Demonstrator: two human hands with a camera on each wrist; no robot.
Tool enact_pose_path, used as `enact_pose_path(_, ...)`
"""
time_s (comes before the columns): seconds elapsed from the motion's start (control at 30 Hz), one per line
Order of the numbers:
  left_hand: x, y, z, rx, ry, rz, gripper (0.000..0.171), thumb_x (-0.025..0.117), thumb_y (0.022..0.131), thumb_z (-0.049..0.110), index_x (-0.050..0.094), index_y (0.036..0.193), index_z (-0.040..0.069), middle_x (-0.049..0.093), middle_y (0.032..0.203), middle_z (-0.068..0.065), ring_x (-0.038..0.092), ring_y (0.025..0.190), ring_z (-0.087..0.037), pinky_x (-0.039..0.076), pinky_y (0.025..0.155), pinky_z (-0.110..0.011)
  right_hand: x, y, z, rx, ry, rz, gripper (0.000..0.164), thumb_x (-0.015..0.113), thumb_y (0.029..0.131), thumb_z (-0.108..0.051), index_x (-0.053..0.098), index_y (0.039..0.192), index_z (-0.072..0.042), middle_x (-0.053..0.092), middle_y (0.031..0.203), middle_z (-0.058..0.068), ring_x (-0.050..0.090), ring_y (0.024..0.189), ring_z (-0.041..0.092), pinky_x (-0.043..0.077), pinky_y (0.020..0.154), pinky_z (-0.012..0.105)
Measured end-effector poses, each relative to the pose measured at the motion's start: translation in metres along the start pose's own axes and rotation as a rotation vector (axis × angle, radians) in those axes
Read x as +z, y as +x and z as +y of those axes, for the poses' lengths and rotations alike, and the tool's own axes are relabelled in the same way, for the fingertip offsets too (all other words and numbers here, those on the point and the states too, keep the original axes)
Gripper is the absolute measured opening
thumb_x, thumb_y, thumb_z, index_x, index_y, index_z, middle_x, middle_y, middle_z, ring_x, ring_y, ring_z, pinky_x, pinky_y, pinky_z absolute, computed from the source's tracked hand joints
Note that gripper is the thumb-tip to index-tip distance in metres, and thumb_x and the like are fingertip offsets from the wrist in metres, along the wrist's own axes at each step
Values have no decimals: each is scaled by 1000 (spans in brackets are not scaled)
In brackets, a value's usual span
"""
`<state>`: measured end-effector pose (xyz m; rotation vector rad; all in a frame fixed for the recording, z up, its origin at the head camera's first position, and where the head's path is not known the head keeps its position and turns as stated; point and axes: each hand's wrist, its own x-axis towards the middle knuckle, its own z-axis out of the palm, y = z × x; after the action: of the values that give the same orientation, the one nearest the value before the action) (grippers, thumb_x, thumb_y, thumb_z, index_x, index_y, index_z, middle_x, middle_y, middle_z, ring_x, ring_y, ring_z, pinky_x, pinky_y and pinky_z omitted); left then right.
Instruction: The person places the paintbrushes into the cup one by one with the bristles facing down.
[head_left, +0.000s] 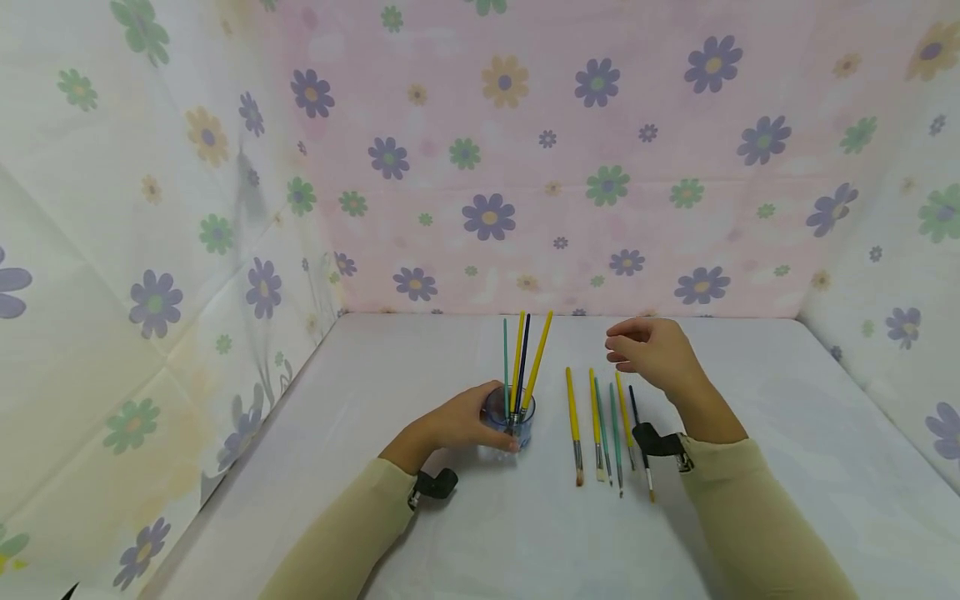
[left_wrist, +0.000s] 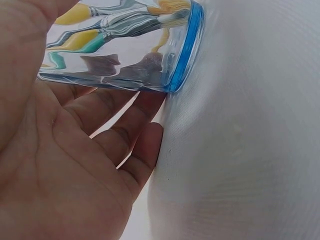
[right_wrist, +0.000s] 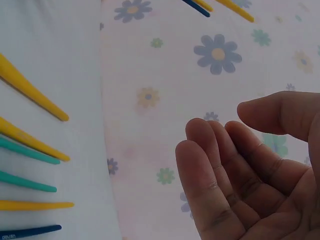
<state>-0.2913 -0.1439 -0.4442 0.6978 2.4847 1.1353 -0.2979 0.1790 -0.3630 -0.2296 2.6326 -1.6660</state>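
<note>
My left hand (head_left: 461,421) curls around a clear drinking glass (head_left: 526,433) on the table, thumb on the near side and fingers behind it. In the left wrist view the glass's blue base (left_wrist: 186,50) meets the white tabletop. Several paintbrushes lean in the glass, bristles down: a teal one (head_left: 506,358), a dark blue one (head_left: 524,354) and yellow ones (head_left: 539,354). My right hand (head_left: 655,354) hovers above the far ends of the loose brushes, its fingers loosely bent and thumb apart. Nothing lies between those fingers (right_wrist: 200,175) in the right wrist view.
Right of the glass, several paintbrushes lie side by side, handles pointing away: yellow (head_left: 572,408), teal (head_left: 614,417) and dark blue (head_left: 634,404). The white table (head_left: 480,533) ends at a flowered backdrop (head_left: 435,250), with flowered cloth walls at both sides.
</note>
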Motion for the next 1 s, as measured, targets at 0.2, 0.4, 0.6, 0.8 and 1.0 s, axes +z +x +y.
enact_pose_path(0.2, 0, -1, 0, -7, -3, 7, 65, 85, 63, 49, 50, 115, 32, 58, 111, 10, 51, 104, -14, 41, 92, -38, -13, 2, 9, 79, -18, -15, 36, 60, 93, -31, 59, 117, -4, 61, 118, 16, 67, 99, 25, 56, 78, 33)
enact_pose_path(0.4, 0, 0, 1, -3, -19, -3, 64, 86, 64, 45, 50, 116, 33, 59, 112, 10, 52, 105, -14, 42, 93, -39, -21, 5, 25, 192, -19, -29, 44, 61, 92, -33, 56, 121, -1, 59, 123, 19, 66, 102, 28, 55, 79, 33)
enact_pose_path(0.6, 0, 1, 1, -10, -20, -5, 65, 86, 64, 45, 50, 117, 33, 58, 114, 11, 52, 108, -14, 41, 95, -40, -24, 9, 39, 288, -29, -43, 47, 62, 91, -30, 52, 124, 3, 58, 123, 21, 66, 97, 29, 56, 77, 33)
enact_pose_path(0.8, 0, 1, 1, -18, -6, 3, 67, 86, 63, 48, 50, 117, 35, 57, 115, 11, 51, 109, -14, 41, 96, -42, -20, 15, 58, 385, -113, -24, 43, 66, 89, -29, 57, 118, 0, 64, 107, 17, 66, 82, 22, 56, 71, 31)
enact_pose_path(1.0, 0, 0, 0, -20, -1, 4, 68, 85, 60, 53, 50, 115, 35, 57, 114, 12, 50, 108, -14, 41, 95, -41, -16, 20, 75, 439, -158, -41, 45, 74, 83, -29, 61, 114, 0, 68, 96, 12, 66, 77, 20, 56, 68, 31)
